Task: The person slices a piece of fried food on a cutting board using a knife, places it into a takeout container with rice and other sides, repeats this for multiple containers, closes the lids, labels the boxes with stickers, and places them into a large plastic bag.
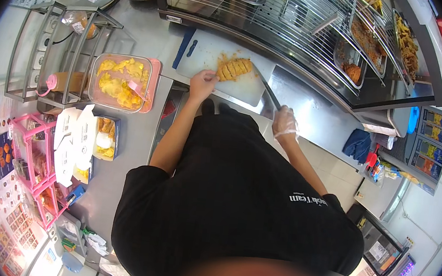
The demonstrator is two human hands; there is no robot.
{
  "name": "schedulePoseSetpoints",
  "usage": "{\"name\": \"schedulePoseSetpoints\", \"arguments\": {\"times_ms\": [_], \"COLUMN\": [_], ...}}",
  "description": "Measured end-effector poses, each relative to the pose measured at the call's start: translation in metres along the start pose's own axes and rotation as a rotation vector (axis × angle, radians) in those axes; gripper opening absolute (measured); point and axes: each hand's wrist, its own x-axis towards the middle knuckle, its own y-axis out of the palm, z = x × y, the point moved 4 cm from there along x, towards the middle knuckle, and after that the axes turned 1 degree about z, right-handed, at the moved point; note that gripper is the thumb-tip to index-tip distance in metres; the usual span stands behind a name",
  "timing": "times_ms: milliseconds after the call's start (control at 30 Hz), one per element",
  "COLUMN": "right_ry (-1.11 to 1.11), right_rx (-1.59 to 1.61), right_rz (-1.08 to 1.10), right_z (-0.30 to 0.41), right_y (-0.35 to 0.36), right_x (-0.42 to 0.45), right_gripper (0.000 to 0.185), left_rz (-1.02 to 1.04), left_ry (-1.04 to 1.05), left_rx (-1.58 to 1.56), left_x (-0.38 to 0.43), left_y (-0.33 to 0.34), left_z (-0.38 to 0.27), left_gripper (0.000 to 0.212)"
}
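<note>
On a white cutting board [203, 55] lies a breaded, fried cutlet [234, 69], cut crosswise into several strips, with crumbs around it. My bare left hand [203, 83] is at the cutlet's left end, its fingertips against or just beside it; which of these I cannot tell. In a clear plastic glove, my right hand [286, 122] grips the handle of a long knife [269, 90]. The blade points up and left, its tip beside the cutlet's right end. Most of the knife's handle is hidden in the glove.
A glass food warmer [255, 42] with wire racks and trays stands behind the board. To the left are a container [92, 84] of yellow food, a metal rack [24, 48] with a sauce bottle [67, 82], open food boxes [117, 139] and a pink basket [28, 146].
</note>
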Motion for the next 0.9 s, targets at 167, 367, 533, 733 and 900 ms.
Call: {"name": "schedulePoseSetpoints", "arguments": {"times_ms": [167,367,533,733,900], "right_ry": [0.007,-0.363,-0.923,-1.14,-1.205], "right_rx": [0.134,-0.139,-0.026,-0.236,-0.259], "right_rz": [-0.144,-0.191,-0.319,-0.182,-0.25], "right_z": [-0.007,0.043,0.125,0.17,0.171], "right_y": [0.043,0.008,-0.009,0.025,0.053], "right_x": [0.085,0.109,0.108,0.121,0.138], "right_gripper": [0.036,0.034,0.072,0.08,0.072], "left_rz": [0.006,-0.097,-0.124,-0.094,-0.095], "left_ry": [0.029,0.038,0.029,0.075,0.12], "left_rx": [0.024,0.055,0.105,0.231,0.421], "left_x": [0.0,-0.005,0.001,0.011,0.009], "left_y": [0.013,0.013,0.016,0.009,0.007], "left_z": [-0.017,-0.007,0.012,0.029,-0.001], "left_gripper": [0.033,0.031,0.032,0.034,0.038]}}
